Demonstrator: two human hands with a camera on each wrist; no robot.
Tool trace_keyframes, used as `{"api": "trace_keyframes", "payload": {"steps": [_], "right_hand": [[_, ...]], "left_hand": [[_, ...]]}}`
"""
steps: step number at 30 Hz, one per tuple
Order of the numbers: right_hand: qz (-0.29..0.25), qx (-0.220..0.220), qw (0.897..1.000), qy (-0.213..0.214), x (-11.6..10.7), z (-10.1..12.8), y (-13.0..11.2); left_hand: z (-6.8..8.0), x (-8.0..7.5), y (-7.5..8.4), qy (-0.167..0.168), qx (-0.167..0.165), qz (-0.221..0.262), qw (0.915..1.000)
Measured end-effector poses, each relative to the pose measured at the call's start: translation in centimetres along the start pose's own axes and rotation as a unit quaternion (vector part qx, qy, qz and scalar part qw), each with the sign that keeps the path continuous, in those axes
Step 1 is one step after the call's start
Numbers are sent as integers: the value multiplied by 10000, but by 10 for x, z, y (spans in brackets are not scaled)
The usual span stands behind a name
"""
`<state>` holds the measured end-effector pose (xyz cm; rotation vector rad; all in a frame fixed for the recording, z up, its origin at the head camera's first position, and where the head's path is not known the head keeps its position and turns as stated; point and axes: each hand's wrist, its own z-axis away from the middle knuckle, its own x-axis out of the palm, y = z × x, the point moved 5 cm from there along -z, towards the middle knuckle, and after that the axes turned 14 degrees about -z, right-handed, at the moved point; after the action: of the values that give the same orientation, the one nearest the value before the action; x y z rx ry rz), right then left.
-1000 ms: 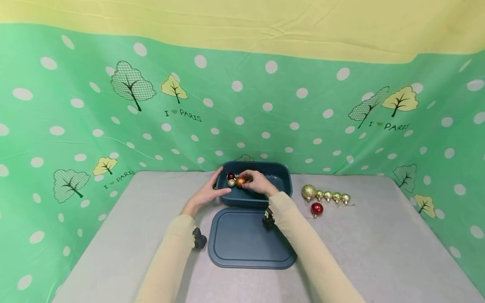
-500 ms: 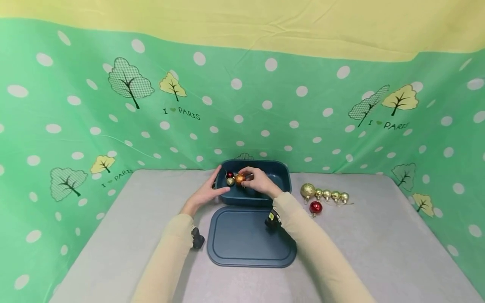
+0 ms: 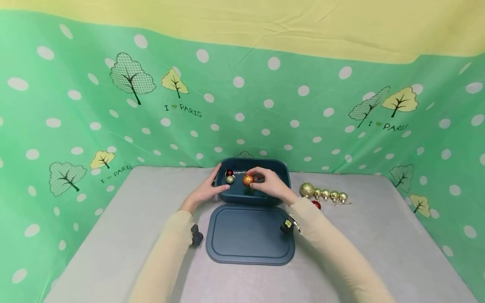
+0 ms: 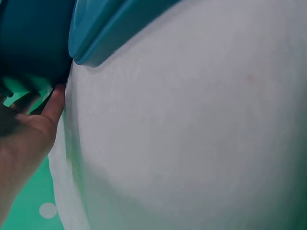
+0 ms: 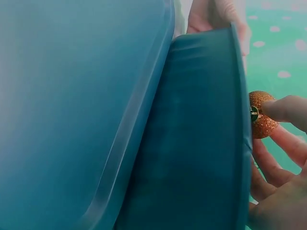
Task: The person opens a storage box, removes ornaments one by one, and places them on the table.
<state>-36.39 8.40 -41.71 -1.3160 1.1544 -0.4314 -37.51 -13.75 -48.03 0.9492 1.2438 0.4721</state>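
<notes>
Between thumb and fingers, my right hand point(image 3: 270, 184) pinches an orange glitter bauble point(image 3: 248, 180) over the dark blue box point(image 3: 261, 199). The right wrist view shows this bauble point(image 5: 265, 117) by the box's rim, its metal cap facing the box. My left hand point(image 3: 204, 193) rests against the box's left end, thumb and fingers spread and straight. In the left wrist view the left hand point(image 4: 41, 127) touches the box wall, with part of it dark. Inside the box at the left are a small red bauble point(image 3: 229, 173) and a small gold bauble point(image 3: 230, 179).
The blue lid point(image 3: 250, 235) lies flat in front of the box. To the right stand a large gold glitter bauble point(image 3: 306, 190) and a row of several small gold baubles point(image 3: 326, 193). A red bauble point(image 3: 316, 204) is partly hidden by the right sleeve. A green curtain point(image 3: 227, 126) hangs behind.
My right hand has drawn the orange bauble up and to the right, away from the small red and gold ones. The left hand stays at the box's left end.
</notes>
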Motion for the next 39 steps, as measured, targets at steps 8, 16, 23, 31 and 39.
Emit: {"api": "trace_keyframes", "payload": {"steps": [8,16,23,31,39], "right_hand": [[-282,-260,9990,220,-10,28,-11],[-428,-273,9978,437,-21,58,-38],[-237,-229,9979,554,-34,75,-10],[-110,-840,9913,1004,-47,99,-5],[-9,-466,9897,1355,-61,126,8]], "left_hand": [[0,-1,1,-49,52,-96,9999],[-3,-1,1,-76,82,-79,9999],[-3,-1,-2,-38,131,-158,9998],[2,-3,-3,-55,52,-150,9999],[1,-2,-2,-72,74,-171,9998]]}}
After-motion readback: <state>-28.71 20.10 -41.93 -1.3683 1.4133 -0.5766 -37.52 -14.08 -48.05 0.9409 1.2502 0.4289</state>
